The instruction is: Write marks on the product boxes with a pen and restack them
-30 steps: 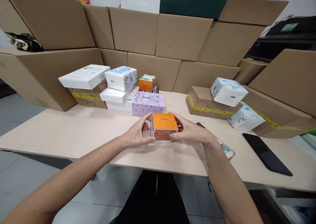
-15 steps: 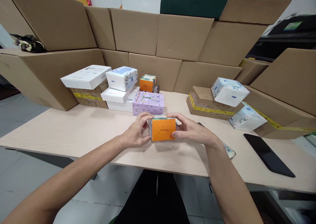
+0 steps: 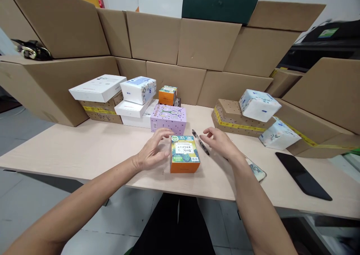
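Head view: my left hand (image 3: 153, 150), loosely spread, sits at nine o'clock of the near orange box (image 3: 185, 155) on the counter (image 3: 109, 146), touching or not I cannot tell. My right hand (image 3: 221, 142), half curled, is at three o'clock, beside the pen (image 3: 200, 142).

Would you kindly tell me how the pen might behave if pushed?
The pen may roll, since its slim barrel looks round and it lies on a flat table. It is probably stiff, being straight throughout, and its thinness suggests it is light.
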`<state>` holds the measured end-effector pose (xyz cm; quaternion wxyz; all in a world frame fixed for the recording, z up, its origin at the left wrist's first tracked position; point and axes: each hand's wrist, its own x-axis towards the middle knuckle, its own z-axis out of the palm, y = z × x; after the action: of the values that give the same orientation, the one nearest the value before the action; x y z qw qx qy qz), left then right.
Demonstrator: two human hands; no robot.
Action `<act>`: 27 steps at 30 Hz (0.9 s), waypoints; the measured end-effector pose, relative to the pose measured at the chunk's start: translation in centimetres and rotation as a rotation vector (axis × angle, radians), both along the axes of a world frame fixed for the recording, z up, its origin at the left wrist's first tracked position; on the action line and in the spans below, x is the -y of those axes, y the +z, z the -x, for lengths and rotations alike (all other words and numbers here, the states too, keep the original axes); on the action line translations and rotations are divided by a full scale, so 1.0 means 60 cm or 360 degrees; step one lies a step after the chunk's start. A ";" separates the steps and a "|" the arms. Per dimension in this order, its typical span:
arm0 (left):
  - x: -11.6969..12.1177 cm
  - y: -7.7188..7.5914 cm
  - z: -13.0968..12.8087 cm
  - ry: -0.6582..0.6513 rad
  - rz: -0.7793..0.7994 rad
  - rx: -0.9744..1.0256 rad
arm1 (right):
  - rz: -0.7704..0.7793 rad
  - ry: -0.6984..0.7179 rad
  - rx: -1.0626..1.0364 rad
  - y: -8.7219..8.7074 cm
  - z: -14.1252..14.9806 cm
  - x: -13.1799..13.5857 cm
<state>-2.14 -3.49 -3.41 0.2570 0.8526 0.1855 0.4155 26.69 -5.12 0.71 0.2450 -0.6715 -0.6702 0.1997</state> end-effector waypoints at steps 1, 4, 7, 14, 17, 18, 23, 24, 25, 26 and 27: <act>0.001 0.001 0.001 -0.0030 0.0024 -0.0015 | -0.0004 -0.0083 0.0209 -0.007 -0.001 -0.005; 0.002 -0.004 -0.001 -0.0104 0.0076 -0.0122 | 0.0155 -0.0121 0.0538 -0.024 0.003 -0.016; 0.001 -0.013 -0.007 -0.0099 0.0074 -0.0216 | 0.0230 -0.0077 0.0556 -0.034 0.012 -0.020; 0.008 -0.011 -0.019 -0.0013 0.0021 -0.0274 | 0.0094 -0.0158 0.0369 -0.027 0.016 -0.024; 0.012 -0.010 -0.021 0.0028 0.0071 -0.0249 | -0.0182 -0.0231 -0.0442 -0.004 0.014 -0.017; 0.013 -0.011 -0.022 0.0045 0.0099 -0.0236 | -0.0274 -0.0210 -0.0801 0.004 0.015 -0.013; 0.009 -0.019 -0.028 0.0127 0.0144 -0.0197 | -0.0390 0.0132 -0.1726 0.029 0.045 0.015; 0.008 -0.020 -0.029 0.0139 0.0140 -0.0204 | -0.0358 0.0204 -0.1757 0.029 0.053 0.020; 0.007 -0.020 -0.030 0.0148 0.0137 -0.0213 | -0.0315 0.0272 -0.1764 0.028 0.061 0.023; 0.007 -0.021 -0.030 0.0157 0.0134 -0.0223 | -0.0265 0.0334 -0.1757 0.026 0.068 0.026; 0.007 -0.020 -0.031 0.0162 0.0132 -0.0228 | -0.0213 0.0390 -0.1743 0.023 0.074 0.027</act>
<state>-0.30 -3.90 -4.63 0.2568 0.8582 0.2634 0.3580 22.24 -6.75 2.07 0.5742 -0.3701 -0.5294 0.5031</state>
